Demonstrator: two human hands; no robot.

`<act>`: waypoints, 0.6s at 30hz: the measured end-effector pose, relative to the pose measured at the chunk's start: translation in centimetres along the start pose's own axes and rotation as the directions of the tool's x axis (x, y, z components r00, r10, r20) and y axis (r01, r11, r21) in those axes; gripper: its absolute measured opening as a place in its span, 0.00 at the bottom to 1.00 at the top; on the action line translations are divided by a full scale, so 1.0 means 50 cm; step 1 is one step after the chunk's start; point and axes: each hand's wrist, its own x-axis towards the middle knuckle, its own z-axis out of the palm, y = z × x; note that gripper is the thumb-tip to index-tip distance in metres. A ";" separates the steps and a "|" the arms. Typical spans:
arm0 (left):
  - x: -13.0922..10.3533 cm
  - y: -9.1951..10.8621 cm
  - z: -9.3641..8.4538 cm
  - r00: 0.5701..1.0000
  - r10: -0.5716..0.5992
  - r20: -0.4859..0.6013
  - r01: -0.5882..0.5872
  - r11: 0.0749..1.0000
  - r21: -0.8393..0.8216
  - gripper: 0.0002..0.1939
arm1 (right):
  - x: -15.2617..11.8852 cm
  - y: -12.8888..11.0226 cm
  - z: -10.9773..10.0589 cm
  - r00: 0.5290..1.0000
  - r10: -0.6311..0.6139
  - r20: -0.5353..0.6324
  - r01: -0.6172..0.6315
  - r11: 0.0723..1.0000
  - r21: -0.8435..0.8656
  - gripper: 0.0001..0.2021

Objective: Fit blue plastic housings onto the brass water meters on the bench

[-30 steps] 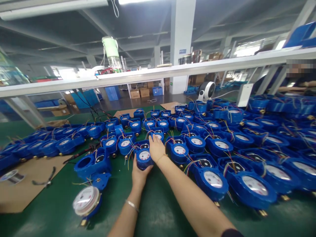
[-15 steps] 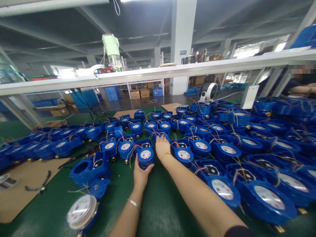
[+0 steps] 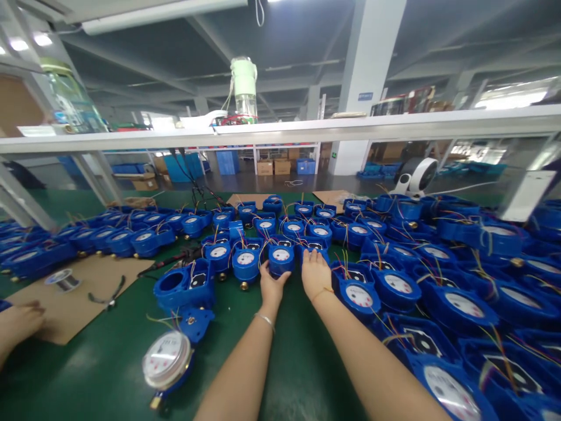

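Observation:
My left hand (image 3: 274, 286) is closed around the near side of a blue water meter (image 3: 280, 261) with a round white dial, thumb and fingers on opposite sides. Beside it, my right hand (image 3: 316, 275) lies with fingers stretched against another blue meter housing (image 3: 312, 242), whose dial they cover. Left of my left hand sits a meter (image 3: 245, 259) with a brass fitting and loose wires. Nearer to me on the left are an opened blue housing (image 3: 184, 286) and a detached round dial unit (image 3: 167, 358) on a blue lid.
Many wired blue meters (image 3: 464, 307) crowd the green table (image 3: 245, 327) on the right and at the back. A cardboard sheet (image 3: 83, 298) carries a wire spool (image 3: 63, 280) and cutters (image 3: 109, 298). Another person's hand (image 3: 20, 324) rests at the left edge. A white shelf (image 3: 289, 130) spans above.
My left hand has pushed its meter away from me, level with its left neighbour. My right hand stays at its meter. The view has turned left, and another person's hand has appeared there.

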 end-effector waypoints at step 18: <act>-0.011 0.056 -0.001 0.981 -0.169 0.092 0.143 0.961 0.237 0.48 | 0.000 -0.003 -0.013 0.997 -0.010 0.073 0.013 0.999 -0.042 0.27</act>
